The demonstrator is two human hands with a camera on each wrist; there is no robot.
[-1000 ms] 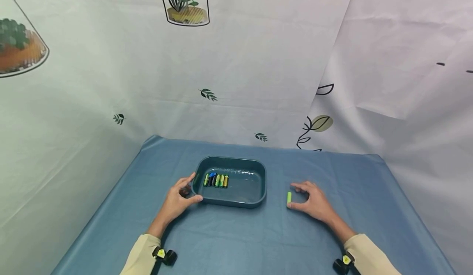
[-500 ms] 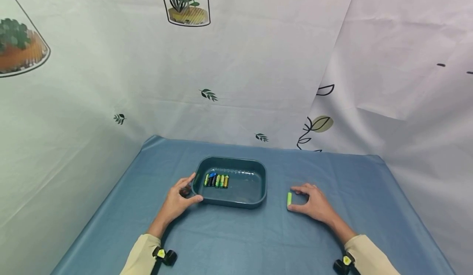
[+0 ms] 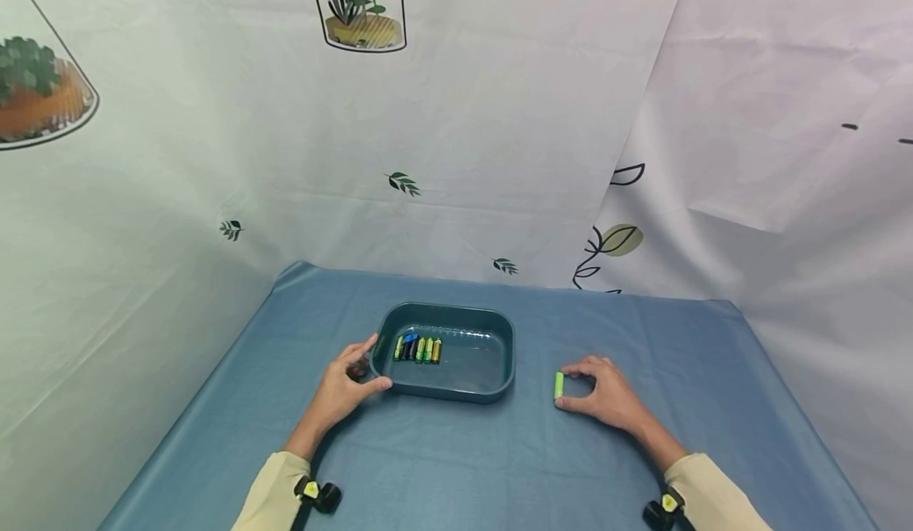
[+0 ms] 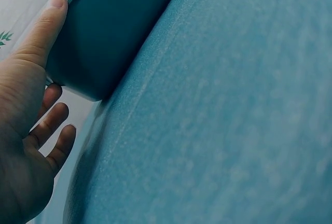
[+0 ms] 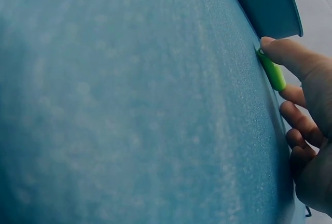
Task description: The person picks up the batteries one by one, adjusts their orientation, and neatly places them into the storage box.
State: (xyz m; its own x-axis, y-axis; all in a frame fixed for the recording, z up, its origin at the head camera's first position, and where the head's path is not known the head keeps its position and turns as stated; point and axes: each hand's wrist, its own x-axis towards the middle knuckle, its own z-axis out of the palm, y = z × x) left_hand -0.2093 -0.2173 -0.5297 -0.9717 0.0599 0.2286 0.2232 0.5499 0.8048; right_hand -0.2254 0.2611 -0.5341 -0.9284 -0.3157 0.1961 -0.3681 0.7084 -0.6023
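In the head view a dark teal rectangular tray (image 3: 471, 361) sits on the cloth-covered table. Inside it, toward the left, several batteries (image 3: 419, 349) lie side by side in a row, mostly green and yellow, some dark with blue. My left hand (image 3: 341, 388) holds the tray's near left corner, thumb on the front wall and forefinger along the left side; the left wrist view shows the thumb (image 4: 45, 29) against the tray wall. To the tray's right, my right hand (image 3: 606, 395) pinches a light green battery (image 3: 559, 386) end to end between thumb and forefinger, low at the cloth.
Blue cloth (image 3: 456, 460) covers the table. A pale fabric backdrop (image 3: 456, 119) with printed plants and leaves rises behind it and at both sides. A small black camera (image 3: 328, 498) is strapped on each wrist.
My right forefinger has come in a little toward the thumb and now meets the far end of the green battery. The left hand and the tray have stayed put.
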